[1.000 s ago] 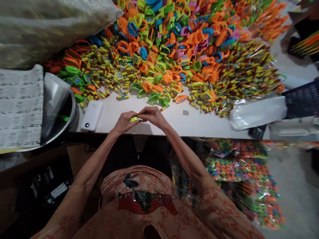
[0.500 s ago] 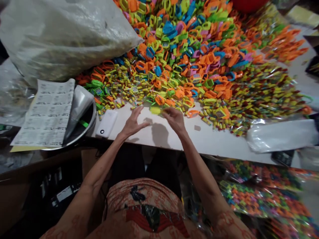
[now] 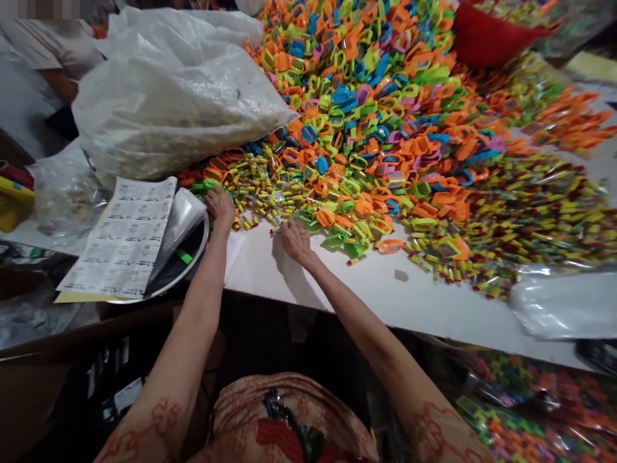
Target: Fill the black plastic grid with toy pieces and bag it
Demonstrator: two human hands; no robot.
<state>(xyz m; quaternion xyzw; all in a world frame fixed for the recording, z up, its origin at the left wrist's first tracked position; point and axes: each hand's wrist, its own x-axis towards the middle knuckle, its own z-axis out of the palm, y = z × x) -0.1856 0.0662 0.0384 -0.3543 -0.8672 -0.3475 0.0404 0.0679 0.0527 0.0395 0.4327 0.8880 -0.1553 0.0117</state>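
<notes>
A huge heap of plastic toy watches (image 3: pixel 385 109) in orange, green, blue and yellow covers the white table (image 3: pixel 366 289). Small yellow wrapped rolls (image 3: pixel 260 186) lie along the heap's near edge. My left hand (image 3: pixel 219 204) reaches far left, its fingers curled over a green toy watch (image 3: pixel 203 186) beside the metal bowl. My right hand (image 3: pixel 295 241) lies on the table at the heap's edge. Its fingers are stretched toward the small rolls and the green watch pieces (image 3: pixel 337 239), with nothing held.
A big clear plastic bag (image 3: pixel 168 109) lies at the back left. A printed sheet (image 3: pixel 125 238) rests over a metal bowl (image 3: pixel 190 260). A red basin (image 3: pixel 482 38) stands far right, a clear bag (image 3: pixel 559 302) near right. Another person (image 3: pixel 48 58) is at top left. Packed toys (image 3: pixel 530 411) lie below the table.
My hands have parted and moved forward. The yellow piece they held together is out of them. The left hand went to the green watch by the bowl, the right to the heap's edge.
</notes>
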